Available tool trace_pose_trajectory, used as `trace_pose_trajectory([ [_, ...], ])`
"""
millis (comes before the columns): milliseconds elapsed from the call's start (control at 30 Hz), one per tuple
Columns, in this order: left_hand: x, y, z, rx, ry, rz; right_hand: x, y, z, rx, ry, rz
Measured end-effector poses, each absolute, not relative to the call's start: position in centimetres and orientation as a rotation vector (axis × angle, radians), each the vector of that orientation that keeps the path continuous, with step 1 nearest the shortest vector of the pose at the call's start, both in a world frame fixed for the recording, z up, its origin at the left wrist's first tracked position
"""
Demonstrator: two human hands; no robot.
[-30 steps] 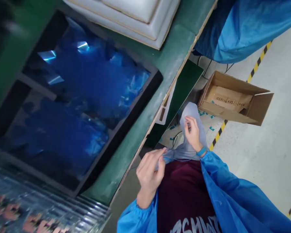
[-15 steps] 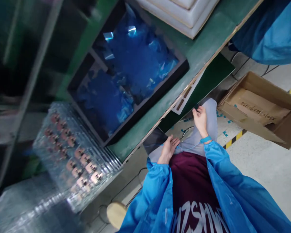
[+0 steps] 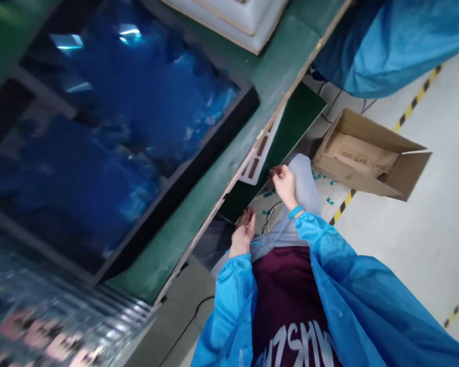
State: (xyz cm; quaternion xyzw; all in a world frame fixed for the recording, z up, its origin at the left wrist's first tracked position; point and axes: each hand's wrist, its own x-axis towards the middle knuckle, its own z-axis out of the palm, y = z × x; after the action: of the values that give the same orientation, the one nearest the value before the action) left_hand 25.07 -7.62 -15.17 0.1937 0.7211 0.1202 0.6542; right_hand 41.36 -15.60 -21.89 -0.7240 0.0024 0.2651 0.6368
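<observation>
My left hand point(image 3: 244, 232) is open, palm up, fingers apart, just beyond my blue sleeve and beside a grey fabric point(image 3: 304, 186) that may be a trouser leg. My right hand point(image 3: 285, 186) is raised with fingertips bunched at that fabric's edge, and blur hides whether they pinch anything. A teal wristband point(image 3: 296, 212) circles my right wrist, and a thin blue cord point(image 3: 271, 238) runs from it across the grey cloth. Both hands are near the edge of a green workbench point(image 3: 222, 224).
A black foam tray point(image 3: 176, 168) of shiny blue film sits on the green bench, with white padding point(image 3: 229, 15) beyond. Transparent stacked trays point(image 3: 42, 326) lie at lower left. An open cardboard box point(image 3: 361, 155) and yellow-black floor tape point(image 3: 416, 97) are at right, below a blue garment point(image 3: 390, 46).
My left hand has let go of the grey fabric and opened. My right hand has shifted towards the fabric's edge, and the view has swung back after turning.
</observation>
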Motion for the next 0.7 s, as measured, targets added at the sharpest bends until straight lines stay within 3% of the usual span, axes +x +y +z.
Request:
trace_pose_trajectory([
  [333,25.1,-11.9,-14.2,0.902,1.408,0.285,33.7,-19.3,-16.9,-1.534,-0.043,0.733],
  [700,26.3,-10.4,-12.8,1.13,1.162,0.301,35.1,-20.9,-16.5,-1.483,-0.032,0.776],
])
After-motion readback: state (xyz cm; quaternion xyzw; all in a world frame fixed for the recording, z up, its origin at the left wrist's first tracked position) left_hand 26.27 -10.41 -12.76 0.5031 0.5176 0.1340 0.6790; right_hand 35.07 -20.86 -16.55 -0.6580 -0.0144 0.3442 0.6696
